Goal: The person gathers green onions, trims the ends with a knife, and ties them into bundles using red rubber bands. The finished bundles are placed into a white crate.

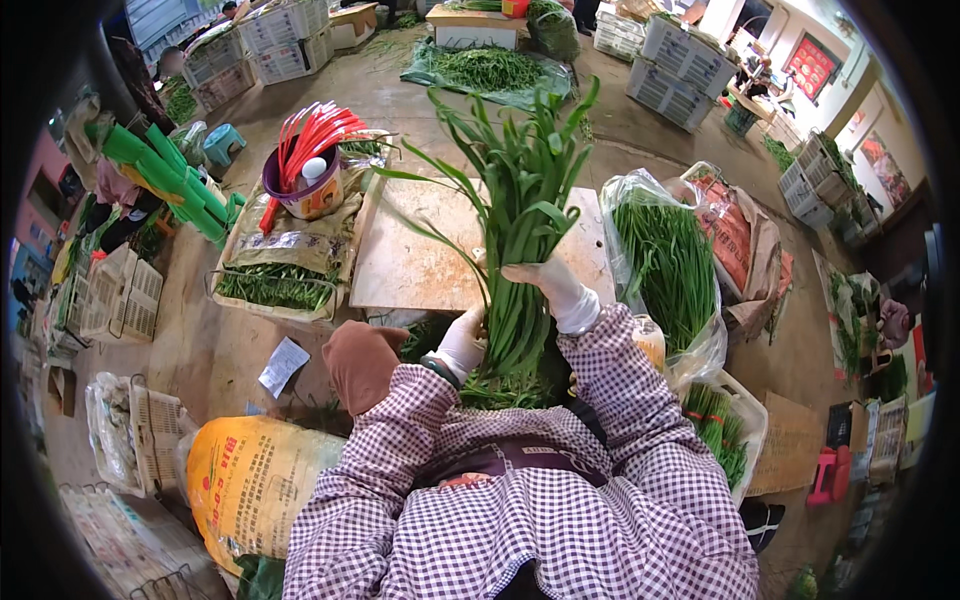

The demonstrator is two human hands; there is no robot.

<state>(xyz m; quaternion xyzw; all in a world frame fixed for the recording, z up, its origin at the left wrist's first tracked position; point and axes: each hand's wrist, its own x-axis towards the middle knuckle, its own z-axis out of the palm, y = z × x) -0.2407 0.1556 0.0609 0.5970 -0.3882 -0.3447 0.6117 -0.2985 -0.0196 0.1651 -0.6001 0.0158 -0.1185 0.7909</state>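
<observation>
I hold a tall bunch of long, flat green leaves point(515, 200) upright in my gloved right hand point(550, 290), its fingers closed round the middle. My gloved left hand point(462, 340) is closed at the lower left of the same bunch, gripping stems. Behind the bunch is a pale, soil-stained board point(410, 260). Loose greens point(510, 392) lie below my hands, close to my lap. A brown cloth point(360, 365) is left of my left hand.
A crate of greens point(270, 285) carries a bucket of red strips point(300, 195). At right are a bag of long greens point(660, 270), an orange sack point(730, 230) and another crate point(745, 440). A yellow sack point(240, 480) lies lower left. A person point(120, 195) is at far left.
</observation>
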